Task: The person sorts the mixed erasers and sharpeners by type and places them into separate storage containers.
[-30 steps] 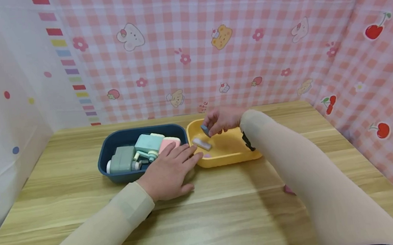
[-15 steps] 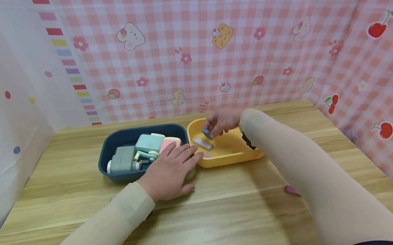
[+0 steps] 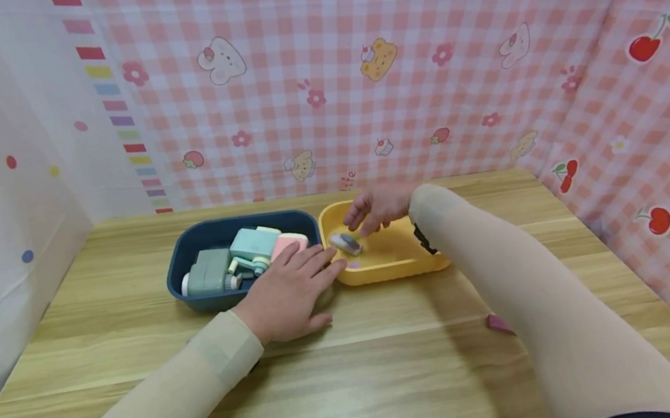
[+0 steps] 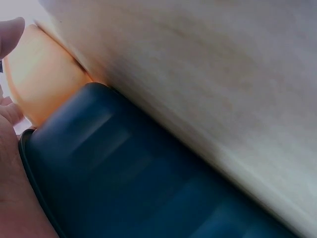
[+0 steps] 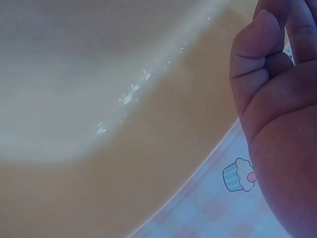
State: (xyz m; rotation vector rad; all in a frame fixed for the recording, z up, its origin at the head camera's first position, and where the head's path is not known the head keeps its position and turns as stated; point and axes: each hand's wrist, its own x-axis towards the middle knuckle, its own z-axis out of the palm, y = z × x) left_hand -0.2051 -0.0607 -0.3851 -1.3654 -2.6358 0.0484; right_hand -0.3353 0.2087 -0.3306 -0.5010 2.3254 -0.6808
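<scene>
My left hand (image 3: 295, 293) lies with fingers spread over the front rims where the navy bin (image 3: 237, 219) and the yellow bin (image 3: 392, 271) meet. In the left wrist view, that hand (image 4: 15, 163) is beside the navy wall. Over the yellow bin, my right hand (image 3: 387, 204) holds nothing, its fingers loosely bent and apart. Just below its fingertips, a small blue-grey block (image 3: 352, 245) lies against a whitish block (image 3: 336, 240) in the bin's left part. A small purple piece (image 3: 354, 265) shows near the front wall. The right wrist view shows the right hand (image 5: 282, 109) beside the bin's rim.
The navy bin contains a grey-green bottle-like item (image 3: 210, 271), a light-blue box-shaped item (image 3: 254, 243) and a pink one (image 3: 289, 242). A dark pink piece (image 3: 500, 324) lies on the wooden table (image 3: 386, 382) by the right forearm. Patterned cloth (image 3: 321, 86) stands behind.
The right hand has let go of the blue-grey block, which dropped from between its fingers onto the whitish block in the yellow bin. The left hand has stayed in place.
</scene>
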